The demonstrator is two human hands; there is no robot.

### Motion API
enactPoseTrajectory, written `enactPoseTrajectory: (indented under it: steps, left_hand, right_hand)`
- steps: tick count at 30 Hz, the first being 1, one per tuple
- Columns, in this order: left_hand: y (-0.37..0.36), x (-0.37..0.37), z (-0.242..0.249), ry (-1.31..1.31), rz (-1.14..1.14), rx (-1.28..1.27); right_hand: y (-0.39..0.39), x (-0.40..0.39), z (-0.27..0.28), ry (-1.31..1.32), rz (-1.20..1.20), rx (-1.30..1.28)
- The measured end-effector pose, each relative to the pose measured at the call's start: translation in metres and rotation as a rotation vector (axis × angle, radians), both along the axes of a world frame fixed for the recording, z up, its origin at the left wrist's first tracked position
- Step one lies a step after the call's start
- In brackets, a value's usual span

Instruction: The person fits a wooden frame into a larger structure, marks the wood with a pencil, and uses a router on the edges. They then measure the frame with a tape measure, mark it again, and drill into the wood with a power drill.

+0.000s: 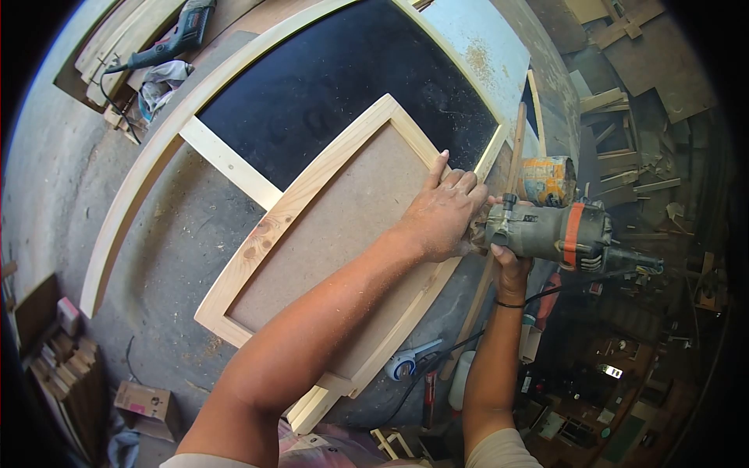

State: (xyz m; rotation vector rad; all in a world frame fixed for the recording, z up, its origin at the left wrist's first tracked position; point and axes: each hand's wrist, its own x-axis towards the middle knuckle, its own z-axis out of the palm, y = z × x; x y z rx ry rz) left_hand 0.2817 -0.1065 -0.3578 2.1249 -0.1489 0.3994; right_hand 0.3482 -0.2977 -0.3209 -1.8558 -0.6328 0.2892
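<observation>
A trim router (546, 230), grey-green with an orange band, lies on its side against the right edge of a small wooden frame (269, 230) with a brown panel. My right hand (511, 269) wraps around the router's body from below; a dark band circles that wrist. My left hand (446, 210) lies over the frame's edge at the router's base, its fingers curled there and one finger stretched out. The base and bit are mostly hidden behind this hand. Underneath the small frame is a larger curved wooden frame (133, 210) with a glossy black panel (328, 86).
A corded power tool (175, 39) lies at the upper left near wood strips. Beside the router stands a rusty, paint-marked can (546, 179). A blue-and-white tool (406, 363) and a black cord lie below the frame. Wood offcuts (616, 156) fill the floor at right; a cardboard box (147, 409) is lower left.
</observation>
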Motion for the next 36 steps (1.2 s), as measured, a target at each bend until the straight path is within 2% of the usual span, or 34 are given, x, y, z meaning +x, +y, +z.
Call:
enactPoseTrajectory:
  steps: [12, 14, 17, 20, 30, 32, 36]
  left_hand:
    - [0.0, 0.001, 0.002, 0.03, -0.006, 0.019]
    - [0.001, 0.0, 0.002, 0.032, -0.006, 0.024]
    - [0.001, -0.001, 0.003, 0.031, -0.013, 0.02]
    - [0.0, -0.001, 0.002, 0.017, -0.004, 0.015]
    - [0.001, -0.002, 0.005, 0.033, -0.004, -0.004]
    - [0.001, -0.003, 0.005, 0.038, -0.007, -0.005]
    - [0.002, -0.004, 0.007, 0.048, -0.009, -0.014]
  right_hand:
    - [0.003, 0.001, 0.001, -0.094, 0.027, 0.021]
    - [0.0, 0.003, 0.002, -0.177, 0.043, -0.106]
    - [0.0, 0.005, 0.002, -0.217, 0.065, -0.122]
    - [0.008, -0.003, 0.002, -0.168, -0.002, -0.044]
    - [-0.002, 0.011, -0.002, -0.213, 0.068, -0.091]
    - [0.002, 0.008, -0.003, -0.179, 0.025, -0.003]
    - [0.001, 0.011, 0.0, -0.176, 0.042, -0.032]
